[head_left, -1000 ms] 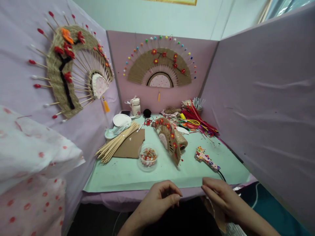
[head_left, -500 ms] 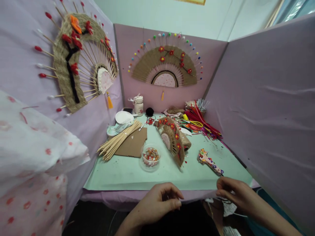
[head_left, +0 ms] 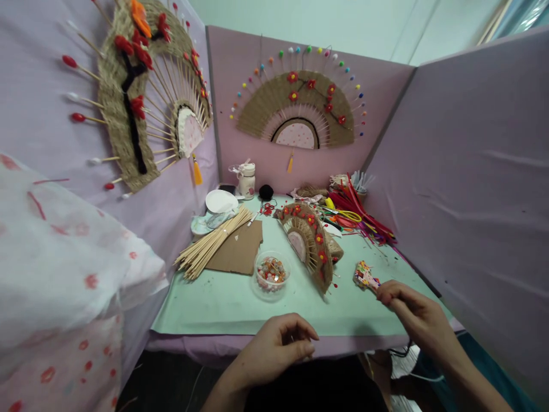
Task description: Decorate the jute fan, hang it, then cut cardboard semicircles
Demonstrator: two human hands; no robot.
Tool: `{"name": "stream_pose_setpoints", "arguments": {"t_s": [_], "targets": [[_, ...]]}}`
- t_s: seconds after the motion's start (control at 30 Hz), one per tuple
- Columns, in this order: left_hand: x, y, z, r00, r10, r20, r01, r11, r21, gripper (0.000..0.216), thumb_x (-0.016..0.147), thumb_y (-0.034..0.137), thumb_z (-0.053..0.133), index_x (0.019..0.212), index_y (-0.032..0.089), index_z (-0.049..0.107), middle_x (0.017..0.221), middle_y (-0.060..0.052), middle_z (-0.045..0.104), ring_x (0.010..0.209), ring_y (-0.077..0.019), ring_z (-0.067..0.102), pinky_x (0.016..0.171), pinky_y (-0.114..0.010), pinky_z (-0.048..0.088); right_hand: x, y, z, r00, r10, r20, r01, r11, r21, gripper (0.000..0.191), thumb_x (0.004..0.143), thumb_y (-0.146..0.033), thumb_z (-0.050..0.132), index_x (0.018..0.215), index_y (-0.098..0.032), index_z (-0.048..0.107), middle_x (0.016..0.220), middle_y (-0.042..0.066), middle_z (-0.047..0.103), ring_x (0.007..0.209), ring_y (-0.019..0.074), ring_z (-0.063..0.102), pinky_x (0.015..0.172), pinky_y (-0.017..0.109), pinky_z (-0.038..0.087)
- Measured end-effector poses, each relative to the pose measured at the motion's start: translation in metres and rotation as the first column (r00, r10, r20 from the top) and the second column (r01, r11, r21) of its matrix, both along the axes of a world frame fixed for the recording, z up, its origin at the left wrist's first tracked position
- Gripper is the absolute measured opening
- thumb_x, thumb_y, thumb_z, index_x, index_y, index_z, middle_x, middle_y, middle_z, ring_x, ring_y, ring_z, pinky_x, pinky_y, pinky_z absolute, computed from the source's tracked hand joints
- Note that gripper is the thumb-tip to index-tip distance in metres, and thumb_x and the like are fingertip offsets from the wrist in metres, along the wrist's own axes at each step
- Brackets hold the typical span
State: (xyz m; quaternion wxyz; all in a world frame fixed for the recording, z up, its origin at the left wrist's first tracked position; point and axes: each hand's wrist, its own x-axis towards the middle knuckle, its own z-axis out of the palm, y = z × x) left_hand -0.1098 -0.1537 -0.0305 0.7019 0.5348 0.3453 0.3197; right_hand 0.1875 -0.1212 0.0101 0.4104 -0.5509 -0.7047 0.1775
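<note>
My left hand [head_left: 274, 349] hovers at the near edge of the green mat [head_left: 223, 303], fingers curled in a pinch; anything between them is too small to name. My right hand [head_left: 414, 312] reaches over the mat's right part, its fingers closed on the handle end of a glue gun [head_left: 364, 276] wrapped in colourful patterned tape. Just left of the glue gun stands a small burlap fan [head_left: 311, 240] with red flowers, propped on edge. A clear bowl of beads [head_left: 271, 272] sits in front of it.
A bundle of bamboo sticks [head_left: 214, 241] lies on brown cardboard [head_left: 240, 254] at the left. Red pipe cleaners and scissors [head_left: 355, 214] crowd the back right. A white jar [head_left: 247, 178] stands at the back. Decorated fans hang on the purple partitions. White dotted fabric [head_left: 64, 274] fills the left.
My right hand moved from the table's near edge forward and right onto the glue gun. The left hand stayed put. The view shifted slightly left.
</note>
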Motion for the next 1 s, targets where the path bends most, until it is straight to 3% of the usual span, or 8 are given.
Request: {"name": "stream_pose_setpoints", "arguments": {"t_s": [0.27, 0.37, 0.43, 0.53, 0.6, 0.67, 0.83, 1.0], "targets": [[-0.003, 0.009, -0.009, 1.0, 0.021, -0.004, -0.021, 1.0, -0.003, 0.026, 0.076, 0.032, 0.069, 0.093, 0.013, 0.065, 0.076, -0.001, 0.064, 0.068, -0.0116, 0.056, 0.066, -0.025, 0.041, -0.013, 0.006, -0.008, 0.997, -0.072, -0.021, 0.07, 0.993, -0.091, 0.033, 0.082, -0.049, 0.058, 0.066, -0.02, 0.058, 0.072, 0.005, 0.065, 0.069, 0.0191, 0.059, 0.066, 0.028, 0.048], [-0.004, 0.013, -0.016, 0.988, 0.1, -0.116, -0.077, 0.979, 0.187, 0.021, 0.08, 0.03, 0.066, 0.094, 0.014, 0.066, 0.077, -0.001, 0.064, 0.07, -0.0128, 0.056, 0.067, -0.026, 0.041, -0.012, 0.008, -0.015, 0.994, -0.103, -0.043, 0.099, 0.991, -0.092, 0.032, 0.082, -0.05, 0.06, 0.072, -0.02, 0.06, 0.075, 0.005, 0.066, 0.071, 0.0193, 0.06, 0.066, 0.028, 0.048], [-0.006, 0.016, -0.025, 0.941, 0.242, -0.235, -0.107, 0.874, 0.474, 0.017, 0.086, 0.028, 0.06, 0.094, 0.015, 0.066, 0.079, -0.004, 0.065, 0.074, -0.015, 0.057, 0.071, -0.028, 0.042, -0.011, 0.008, -0.019, 0.99, -0.133, -0.045, 0.129, 0.989, -0.075, 0.031, 0.083, -0.05, 0.059, 0.075, -0.02, 0.06, 0.076, 0.004, 0.066, 0.071, 0.0189, 0.06, 0.066, 0.028, 0.048], [-0.009, 0.021, -0.044, 0.844, 0.432, -0.316, 0.033, 0.548, 0.836, 0.019, 0.093, 0.022, 0.047, 0.093, 0.015, 0.065, 0.078, -0.007, 0.065, 0.074, -0.0179, 0.057, 0.071, -0.031, 0.042, -0.014, 0.008, -0.031, 0.982, -0.187, -0.004, 0.187, 0.982, 0.021, 0.028, 0.086, -0.046, 0.057, 0.075, -0.02, 0.059, 0.076, 0.004, 0.065, 0.071, 0.0185, 0.059, 0.069, 0.029, 0.048], [-0.011, 0.024, -0.053, 0.801, 0.495, -0.337, 0.137, 0.397, 0.908, 0.021, 0.094, 0.019, 0.044, 0.093, 0.016, 0.065, 0.076, -0.007, 0.064, 0.073, -0.0189, 0.056, 0.068, -0.032, 0.042, -0.019, 0.008, -0.046, 0.983, -0.177, 0.052, 0.172, 0.98, 0.098, 0.026, 0.087, -0.044, 0.055, 0.074, -0.021, 0.058, 0.075, 0.004, 0.064, 0.07, 0.0184, 0.058, 0.069, 0.03, 0.048], [-0.012, 0.026, -0.057, 0.772, 0.531, -0.35, 0.191, 0.331, 0.924, 0.019, 0.093, 0.017, 0.045, 0.092, 0.016, 0.064, 0.075, -0.006, 0.063, 0.072, -0.0194, 0.056, 0.067, -0.032, 0.042, -0.026, 0.007, -0.064, 0.985, -0.121, 0.12, 0.104, 0.985, 0.134, 0.025, 0.088, -0.041, 0.053, 0.073, -0.021, 0.056, 0.072, 0.004, 0.062, 0.067, 0.0178, 0.057, 0.065, 0.03, 0.047], [-0.011, 0.028, -0.052, 0.754, 0.542, -0.371, 0.221, 0.323, 0.92, 0.02, 0.093, 0.018, 0.044, 0.088, 0.018, 0.063, 0.073, -0.005, 0.062, 0.07, -0.0184, 0.055, 0.065, -0.03, 0.041, -0.039, 0.008, -0.099, 0.969, -0.071, 0.238, 0.026, 0.982, 0.186, 0.026, 0.092, -0.034, 0.05, 0.069, -0.021, 0.051, 0.067, 0.003, 0.056, 0.065, 0.0174, 0.053, 0.063, 0.03, 0.043], [-0.01, 0.028, -0.048, 0.753, 0.536, -0.382, 0.224, 0.337, 0.915, 0.021, 0.094, 0.018, 0.043, 0.087, 0.017, 0.063, 0.073, -0.005, 0.061, 0.07, -0.0181, 0.055, 0.065, -0.03, 0.042, -0.037, 0.009, -0.102, 0.966, -0.07, 0.249, 0.019, 0.979, 0.201, 0.024, 0.093, -0.032, 0.049, 0.071, -0.021, 0.051, 0.069, 0.004, 0.056, 0.068, 0.0176, 0.052, 0.065, 0.031, 0.042]]}}
